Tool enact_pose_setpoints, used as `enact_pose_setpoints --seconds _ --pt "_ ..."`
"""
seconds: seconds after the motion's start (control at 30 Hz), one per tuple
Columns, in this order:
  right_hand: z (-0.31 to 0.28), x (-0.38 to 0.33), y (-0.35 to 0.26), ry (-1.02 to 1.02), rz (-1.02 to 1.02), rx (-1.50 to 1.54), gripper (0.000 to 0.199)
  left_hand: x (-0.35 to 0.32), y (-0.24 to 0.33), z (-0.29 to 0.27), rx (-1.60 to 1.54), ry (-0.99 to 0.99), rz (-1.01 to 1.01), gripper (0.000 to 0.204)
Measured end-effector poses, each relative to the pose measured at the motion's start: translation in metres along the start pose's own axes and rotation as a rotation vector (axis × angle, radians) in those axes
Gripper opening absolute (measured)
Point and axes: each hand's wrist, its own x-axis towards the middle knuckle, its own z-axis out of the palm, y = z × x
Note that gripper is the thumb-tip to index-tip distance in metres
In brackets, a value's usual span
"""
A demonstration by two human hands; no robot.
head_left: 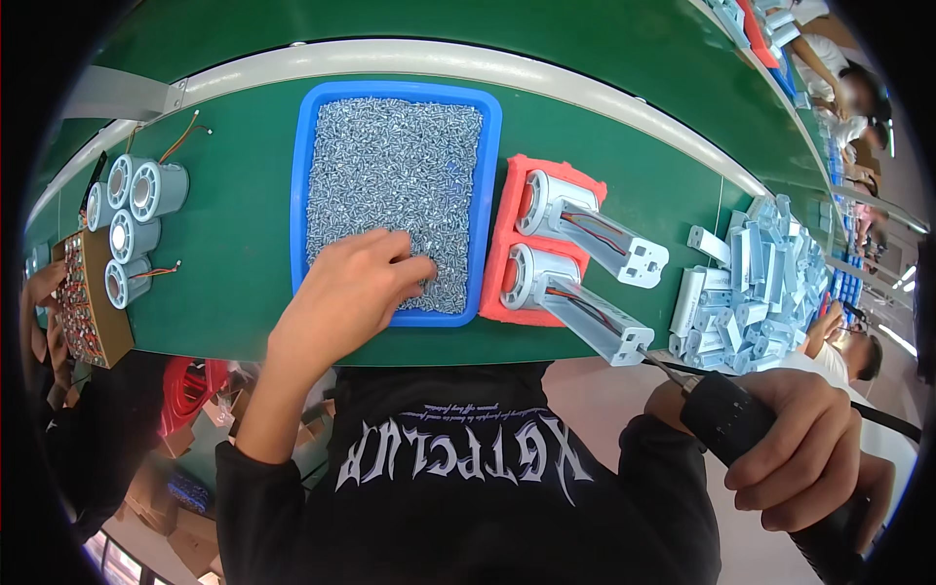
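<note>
My left hand (363, 283) reaches over the near side of a blue tray (301, 195) filled with small silver screws (395, 175). Its fingers are curled together among the screws, and what they pinch is hidden. In my right hand (804, 448) is a black electric screwdriver (726, 414). The thin bit points up and left, with its tip at the near end of a white plastic housing (609, 331); I cannot tell whether it sits on a screw. That housing joins a round white motor unit (531, 278) resting in a red foam holder (522, 314). A second motor unit (556, 205) with its housing lies behind it.
Several loose white motor units (146, 190) with wires stand at the left, near a cardboard box (102, 312) of small parts. A pile of white plastic housings (746, 292) lies at the right. A black cable (882, 419) runs near the screwdriver. Other people work on both sides.
</note>
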Motion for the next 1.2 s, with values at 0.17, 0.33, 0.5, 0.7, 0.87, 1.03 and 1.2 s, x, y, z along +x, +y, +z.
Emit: enact_pose_setpoints --seconds 0.17,0.33,0.5,0.7,0.87,1.03,1.2 --pt "-0.001 0.000 0.005 -0.041 -0.058 0.019 0.029 0.004 -0.001 0.002 -0.022 0.072 0.031 0.010" --pt "0.001 -0.003 0.000 0.008 -0.004 -0.039 0.028 0.006 -0.006 0.005 -0.110 0.256 0.136 0.011" --pt "0.002 -0.005 -0.002 0.012 0.004 -0.083 0.028 0.013 0.002 0.013 -0.219 0.343 0.171 0.015" --pt "-0.004 -0.004 0.000 -0.011 -0.015 -0.056 0.029 0.034 0.034 0.036 -0.501 0.469 0.208 0.020" --pt "-0.005 -0.007 0.002 0.058 -0.066 0.008 0.031 0.050 0.053 0.060 -0.721 0.550 0.191 0.022" --pt "-0.013 -0.007 -0.003 0.023 -0.036 0.006 0.033 0.055 0.057 0.070 -0.687 0.637 0.207 0.021" --pt "-0.013 -0.010 -0.002 0.006 -0.025 0.034 0.034 0.052 0.054 0.075 -0.676 0.627 0.206 0.020"
